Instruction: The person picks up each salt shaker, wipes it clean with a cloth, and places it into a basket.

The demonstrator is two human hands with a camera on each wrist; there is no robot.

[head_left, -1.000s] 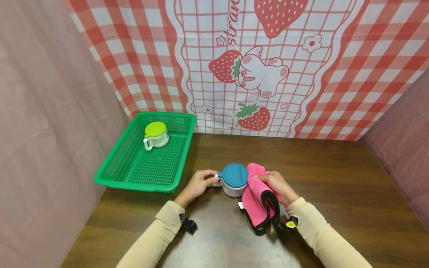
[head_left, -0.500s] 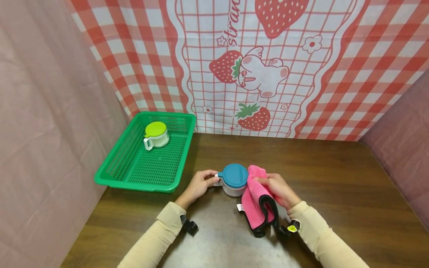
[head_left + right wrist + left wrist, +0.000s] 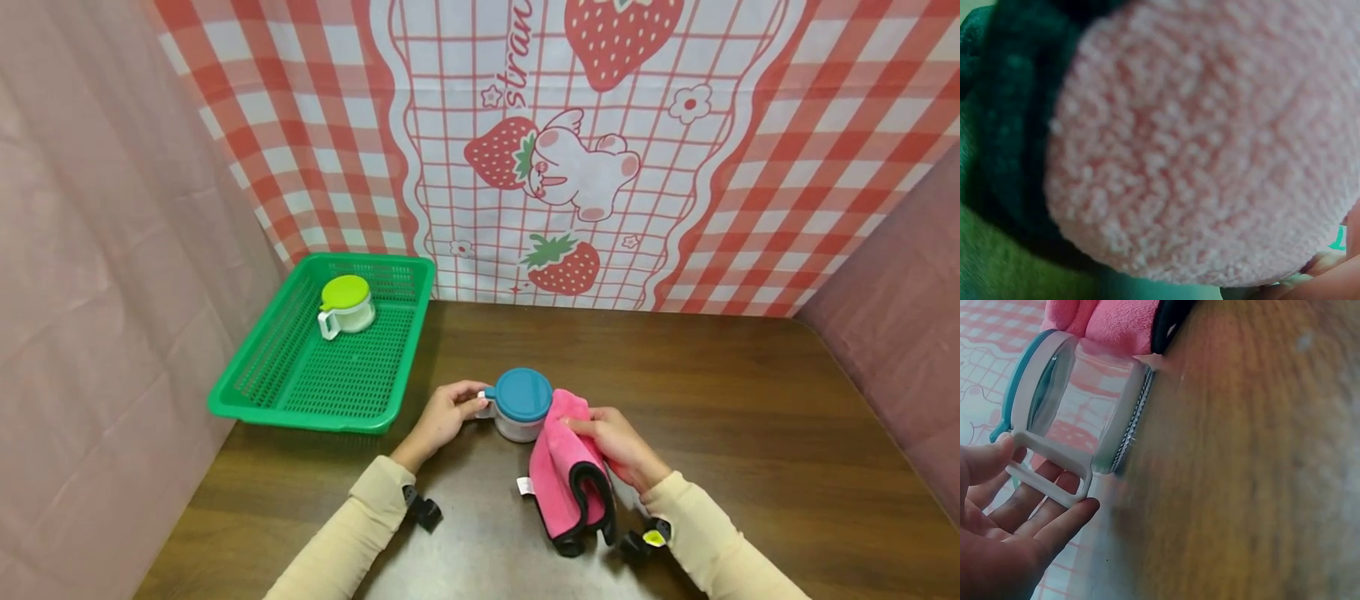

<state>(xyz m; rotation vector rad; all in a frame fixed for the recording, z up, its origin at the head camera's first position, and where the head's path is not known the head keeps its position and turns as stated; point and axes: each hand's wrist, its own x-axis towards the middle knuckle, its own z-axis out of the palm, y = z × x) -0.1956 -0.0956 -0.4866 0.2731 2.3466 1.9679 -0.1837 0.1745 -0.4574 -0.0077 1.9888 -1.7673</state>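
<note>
A clear seasoning jar [image 3: 519, 428] with a blue lid [image 3: 523, 394] and a white handle [image 3: 1054, 457] stands upright on the table. My left hand [image 3: 442, 423] holds its handle, thumb at the top and fingers around the loop, as the left wrist view shows. On the jar's right side, my right hand [image 3: 624, 450] grips a pink cloth [image 3: 558, 483] with black edging. The cloth's upper end touches or nearly touches the jar's wall, and its lower folds hang toward the table's front. In the right wrist view the cloth [image 3: 1204, 150] fills most of the picture and hides the fingers.
At the back left of the wooden table [image 3: 697, 392] sits a green basket [image 3: 307, 421]. Inside it stands a similar jar with a lime-green lid [image 3: 345, 292]. A checked strawberry curtain [image 3: 480, 217] hangs behind the table, and pinkish cloth walls flank both sides.
My right hand and the pink cloth have moved down along the jar's right side, toward me. The left hand keeps its hold on the handle, and the jar stays in place.
</note>
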